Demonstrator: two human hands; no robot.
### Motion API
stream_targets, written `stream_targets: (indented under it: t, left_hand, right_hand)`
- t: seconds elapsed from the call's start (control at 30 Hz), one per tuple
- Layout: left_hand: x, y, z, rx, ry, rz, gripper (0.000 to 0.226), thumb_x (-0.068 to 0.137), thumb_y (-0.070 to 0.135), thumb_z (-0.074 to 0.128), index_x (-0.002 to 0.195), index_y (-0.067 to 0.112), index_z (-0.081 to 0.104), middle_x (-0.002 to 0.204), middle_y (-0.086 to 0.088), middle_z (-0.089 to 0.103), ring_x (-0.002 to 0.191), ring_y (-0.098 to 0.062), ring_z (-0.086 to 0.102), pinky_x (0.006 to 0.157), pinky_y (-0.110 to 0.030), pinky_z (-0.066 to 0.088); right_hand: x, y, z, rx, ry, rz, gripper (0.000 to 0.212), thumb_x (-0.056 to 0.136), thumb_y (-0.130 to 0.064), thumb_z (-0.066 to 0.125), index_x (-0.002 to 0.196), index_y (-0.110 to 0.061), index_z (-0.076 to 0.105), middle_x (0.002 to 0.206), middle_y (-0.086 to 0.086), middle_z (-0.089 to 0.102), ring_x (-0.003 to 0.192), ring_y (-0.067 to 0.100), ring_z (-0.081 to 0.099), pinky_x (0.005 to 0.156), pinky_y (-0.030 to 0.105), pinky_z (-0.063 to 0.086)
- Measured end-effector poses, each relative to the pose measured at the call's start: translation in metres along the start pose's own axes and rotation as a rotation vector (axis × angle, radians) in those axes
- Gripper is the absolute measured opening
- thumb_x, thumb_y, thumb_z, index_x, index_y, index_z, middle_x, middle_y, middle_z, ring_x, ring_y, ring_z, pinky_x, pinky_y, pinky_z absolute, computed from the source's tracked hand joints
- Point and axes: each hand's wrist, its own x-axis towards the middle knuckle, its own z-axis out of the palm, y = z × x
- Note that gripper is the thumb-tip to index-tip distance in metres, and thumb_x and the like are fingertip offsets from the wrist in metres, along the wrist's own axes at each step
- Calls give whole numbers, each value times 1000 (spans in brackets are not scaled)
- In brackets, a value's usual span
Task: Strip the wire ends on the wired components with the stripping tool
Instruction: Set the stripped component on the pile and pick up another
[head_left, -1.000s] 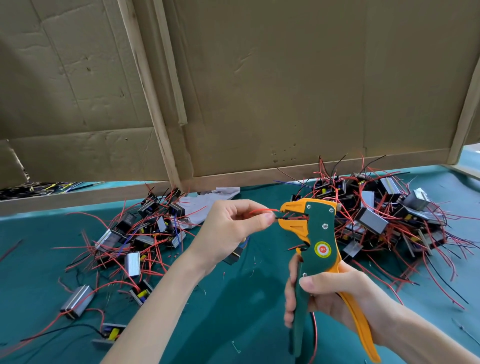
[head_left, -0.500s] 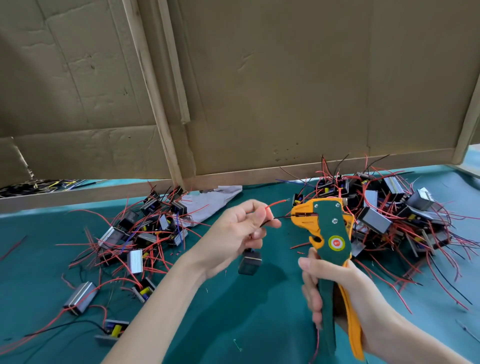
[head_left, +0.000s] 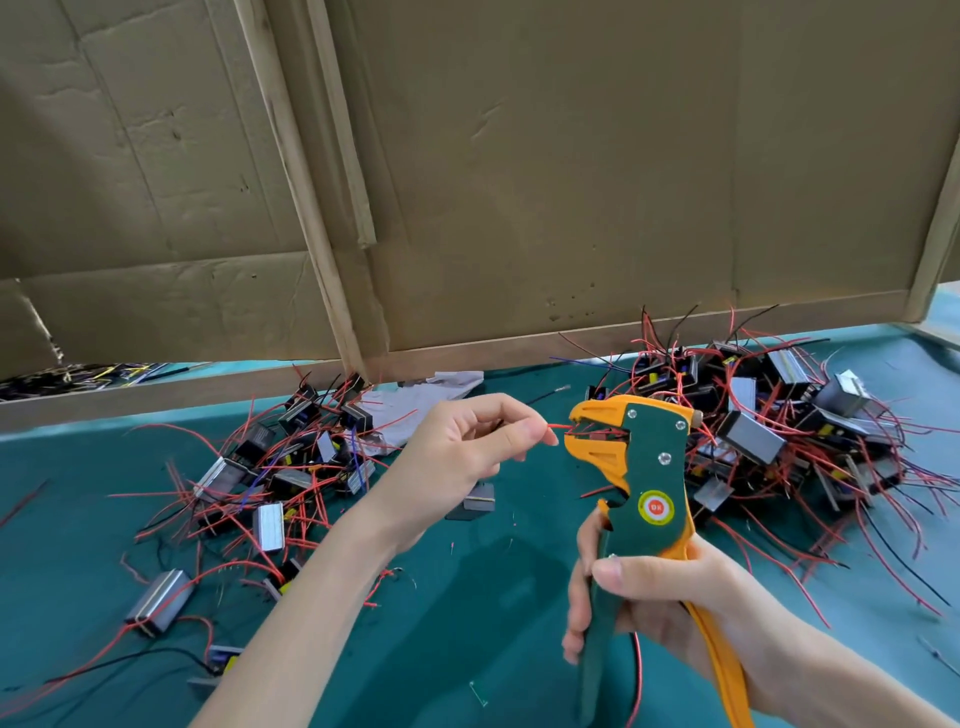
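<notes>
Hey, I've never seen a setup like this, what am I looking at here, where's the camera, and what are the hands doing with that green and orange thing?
There is no machine here: a person works with bare hands, and the single picture comes from a wide-angle camera worn on their head, looking forward and down. The right hand grips the handles of a green and orange wire stripping tool. The left hand pinches a thin red wire whose end reaches into the tool's orange jaws; a small grey boxy component shows just below that hand. On the teal table cover lie two tangled heaps of wired components: a left heap and a bigger right heap, with a crumpled white cloth near the left one. Brown cardboard panels wall off the back.
</notes>
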Motion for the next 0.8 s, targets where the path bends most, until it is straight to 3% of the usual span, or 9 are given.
stream_targets:
  t: [0.17,0.4,0.53,0.67,0.8]
  left_hand:
    - [-1,2,1,-9,-26,1,16,94,21,57,84,14,67,54,18,49,51,-3,32,52,-10,29]
    - [0,2,2,-26,-64,6,16,89,26,58,78,25,69,54,17,46,51,-5,25,50,-14,25]
    - [-1,2,0,-36,-91,5,17,87,27,57,75,29,70,60,17,54,53,-7,26,51,-15,25]
    - [-2,3,-2,-26,-129,10,14,88,23,56,78,21,65,61,19,58,51,-3,31,51,-10,29]
    - [-1,0,-6,12,-142,-23,15,88,24,59,77,25,69,71,13,62,53,-5,30,52,-15,26]
  right_hand:
    - [-1,-1,1,-19,13,17,30,66,-10,74,82,2,52,71,32,59,65,42,62,64,47,54]
    - [0,-2,1,-43,-2,29,28,67,-10,72,80,3,51,69,31,59,63,41,63,63,48,55]
    - [-1,-2,3,-56,6,33,24,66,-11,73,75,2,54,67,30,58,60,40,61,62,48,54]
    - [-4,-1,4,-112,49,62,27,63,-18,78,70,-3,57,58,26,56,49,35,57,53,41,52]
    - [-4,10,6,-142,146,66,30,61,-28,78,61,-9,55,48,21,50,37,28,50,42,33,47]
